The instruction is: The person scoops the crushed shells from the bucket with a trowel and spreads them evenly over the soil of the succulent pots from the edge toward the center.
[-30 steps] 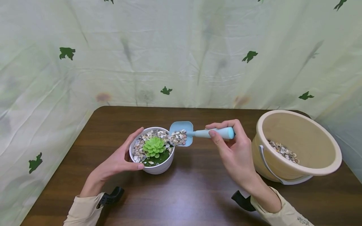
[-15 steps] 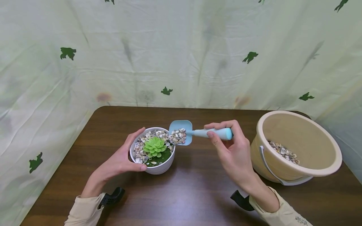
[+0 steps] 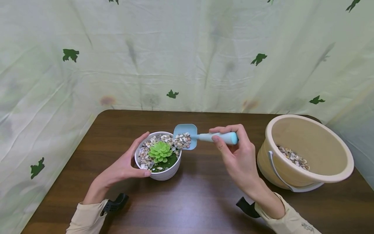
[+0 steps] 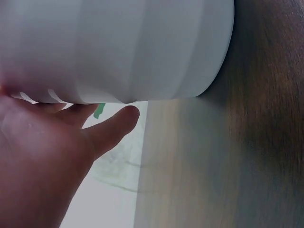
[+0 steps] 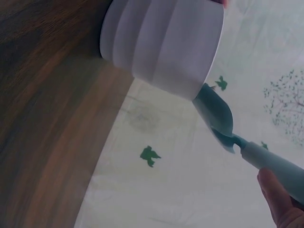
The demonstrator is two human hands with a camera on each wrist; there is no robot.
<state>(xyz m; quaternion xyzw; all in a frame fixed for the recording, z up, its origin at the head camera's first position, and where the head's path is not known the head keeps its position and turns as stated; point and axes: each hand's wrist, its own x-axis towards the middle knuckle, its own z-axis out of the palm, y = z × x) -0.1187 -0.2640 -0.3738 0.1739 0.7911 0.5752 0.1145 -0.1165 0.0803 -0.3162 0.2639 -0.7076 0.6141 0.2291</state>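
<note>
A white ribbed flower pot (image 3: 166, 175) stands on the table, with a green succulent (image 3: 160, 152) and small shell-like pebbles around it. My left hand (image 3: 121, 167) holds the pot from the left, thumb at the near rim and fingers on the far side. In the left wrist view those fingers (image 4: 114, 130) lie along the pot's wall. My right hand (image 3: 243, 159) grips the handle of a light blue trowel (image 3: 191, 128). Its blade bears a heap of pebbles (image 3: 182, 140), and the tip overlaps the pot's right rim. The right wrist view shows the blade (image 5: 216, 109) tilted, tip right at the rim.
A beige bucket (image 3: 267, 165) with a grey handle stands at the right, with more pebbles (image 3: 293, 157) on its bottom. The brown table (image 3: 193, 204) ends at a pale curtain (image 3: 190, 55) with green leaf shapes.
My right hand has moved slightly left with the trowel, bringing the blade a little further over the pot's rim. My left hand and the pot have hardly shifted.
</note>
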